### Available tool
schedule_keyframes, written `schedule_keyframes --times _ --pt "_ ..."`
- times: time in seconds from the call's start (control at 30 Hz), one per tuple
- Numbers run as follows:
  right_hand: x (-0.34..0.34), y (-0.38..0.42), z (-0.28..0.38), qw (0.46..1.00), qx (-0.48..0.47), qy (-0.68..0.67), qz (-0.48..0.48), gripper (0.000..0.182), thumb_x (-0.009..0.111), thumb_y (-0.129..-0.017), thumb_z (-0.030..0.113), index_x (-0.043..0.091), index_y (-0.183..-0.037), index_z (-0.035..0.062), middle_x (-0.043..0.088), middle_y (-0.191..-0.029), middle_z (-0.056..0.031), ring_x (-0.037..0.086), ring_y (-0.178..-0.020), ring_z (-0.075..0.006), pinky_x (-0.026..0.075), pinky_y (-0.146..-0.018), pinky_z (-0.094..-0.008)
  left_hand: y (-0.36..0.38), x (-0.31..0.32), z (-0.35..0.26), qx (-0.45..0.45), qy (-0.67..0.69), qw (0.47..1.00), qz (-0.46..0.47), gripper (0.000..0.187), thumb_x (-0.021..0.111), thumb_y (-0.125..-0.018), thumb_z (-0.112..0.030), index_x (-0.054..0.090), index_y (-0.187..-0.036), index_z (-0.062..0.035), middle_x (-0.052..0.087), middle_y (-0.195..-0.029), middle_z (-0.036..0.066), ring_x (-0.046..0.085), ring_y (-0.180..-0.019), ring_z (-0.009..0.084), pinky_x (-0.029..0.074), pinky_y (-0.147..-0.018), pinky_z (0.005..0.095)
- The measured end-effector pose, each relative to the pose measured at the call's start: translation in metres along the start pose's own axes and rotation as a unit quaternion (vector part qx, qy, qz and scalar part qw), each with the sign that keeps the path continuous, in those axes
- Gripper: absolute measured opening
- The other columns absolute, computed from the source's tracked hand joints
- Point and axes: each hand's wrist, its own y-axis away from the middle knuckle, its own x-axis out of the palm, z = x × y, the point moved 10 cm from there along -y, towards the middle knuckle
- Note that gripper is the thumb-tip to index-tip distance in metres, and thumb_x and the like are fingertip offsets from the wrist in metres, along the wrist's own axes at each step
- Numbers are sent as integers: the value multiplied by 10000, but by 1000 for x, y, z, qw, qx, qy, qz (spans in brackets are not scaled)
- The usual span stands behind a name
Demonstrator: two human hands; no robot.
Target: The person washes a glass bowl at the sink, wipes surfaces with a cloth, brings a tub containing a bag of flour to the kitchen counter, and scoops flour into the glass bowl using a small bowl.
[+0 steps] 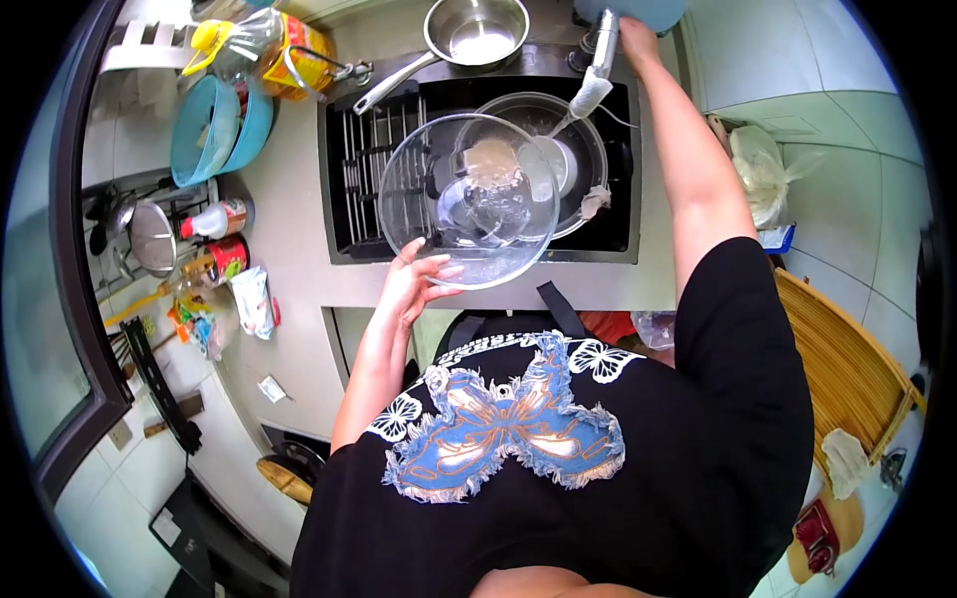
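My left hand (417,281) grips the near-left rim of a large clear glass bowl (399,199), fingers on the outside and thumb at the edge. The bowl is over the black sink (623,234), and its inside looks wet. Through and beside it I see a round metal basin (598,159) in the sink, with something white and round in it. My right hand (640,42) reaches to the back beside the metal tap (604,48), near a light blue object; its fingers are mostly hidden. A whitish cover wraps the tap's spout (590,98), which points toward the bowl.
A steel saucepan (478,35) stands behind the sink, handle pointing left. A metal rack (364,179) spans the sink's left side. Left on the counter are an oil bottle (264,52), blue baskets (249,135) and a white packet (254,301). A bamboo board (837,349) leans at right.
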Motion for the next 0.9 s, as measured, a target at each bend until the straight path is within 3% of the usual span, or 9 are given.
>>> schedule_keyframes --times 0.07,0.17,0.27,0.37,0.43,0.53,0.57,0.7,0.9 --pt "-20 23 16 993 -90 -6 -82 387 555 -889 315 696 -1146 63 680 -1182 -137 631 -1076 -264 458 -910 -323 -2 -1 -1 3 0 1000 1 764 498 -831 44 117 -1489 -24 464 -1309 363 597 -1089 512 589 -795 570" --pt "-20 44 18 985 -160 -37 -51 408 566 -876 274 654 -1216 66 671 -1198 -138 631 -1070 -258 469 -914 -325 0 -10 3 3 -5 1000 -8 782 495 -827 55 101 -1498 -27 481 -1282 358 611 -1068 504 596 -786 560" --pt "-22 117 35 995 -68 -8 -69 567 638 -857 328 534 -1345 60 572 -1348 -164 567 -1209 -282 452 -988 -375 1 -15 1 15 -11 1000 -21 775 505 -847 35 85 -1499 13 542 -1218 330 631 -1045 478 605 -761 535" --pt "51 199 -4 977 69 -107 170 635 652 -866 380 465 -1409 110 554 -1359 -146 610 -1131 -287 516 -898 -412 3 -16 0 12 -13 999 -32 767 499 -847 41 95 -1499 16 557 -1202 321 635 -1047 464 606 -763 525" --pt "102 298 30 889 200 -209 356 756 659 -867 419 333 -1489 140 506 -1385 -179 630 -1092 -303 548 -844 -442 4 -14 -1 3 -22 999 -26 764 493 -846 48 97 -1499 15 564 -1192 318 637 -1056 450 607 -776 515" --pt "135 367 64 804 221 -292 468 860 613 -893 486 171 -1547 144 442 -1405 -273 673 -1023 -352 611 -741 -426 4 -6 -3 -15 -21 1000 3 769 500 -839 57 112 -1501 9 550 -1232 327 641 -1051 449 615 -746 501" --pt "143 377 68 769 245 -321 496 801 583 -908 357 159 -1548 130 437 -1400 -294 675 -1006 -376 617 -714 -441 3 -7 -4 -17 -19 1000 1 769 500 -839 57 112 -1501 9 550 -1232 327 641 -1051 449 615 -746 501" --pt "141 389 63 787 253 -319 463 835 501 -804 73 125 -1549 103 450 -1360 -322 676 -990 -391 623 -642 -436 -10 -16 -6 -14 -58 997 48 761 523 -845 42 148 -1505 -8 571 -1237 308 648 -1044 442 623 -719 485" --pt "155 404 93 862 230 -265 366 866 465 -750 37 112 -1540 57 472 -1303 -314 675 -941 -384 621 -610 -443 -40 -47 -30 7 -121 990 77 704 490 -823 0 275 -1493 -22 597 -1246 283 693 -972 388 634 -648 373"
